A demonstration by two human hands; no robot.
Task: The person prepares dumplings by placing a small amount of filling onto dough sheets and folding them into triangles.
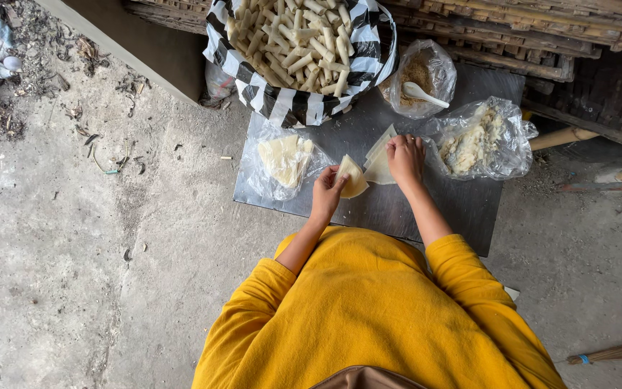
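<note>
Pale yellow folded wrapper [354,177], triangular, pinched at its lower left edge, lifted slightly off the dark table [462,209]. Second thin wrapper [381,163], also pale and triangular, lying flat just beside it, pressed down at its right corner; possibly touching the first.

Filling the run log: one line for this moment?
left hand: holds folded wrapper | right hand: on flat wrapper | board

The right hand [405,158] covers part of the wrapper [381,162] beneath its fingers [399,144]. The basket [304,54] beyond the fingers is cut off by the top edge.
</note>
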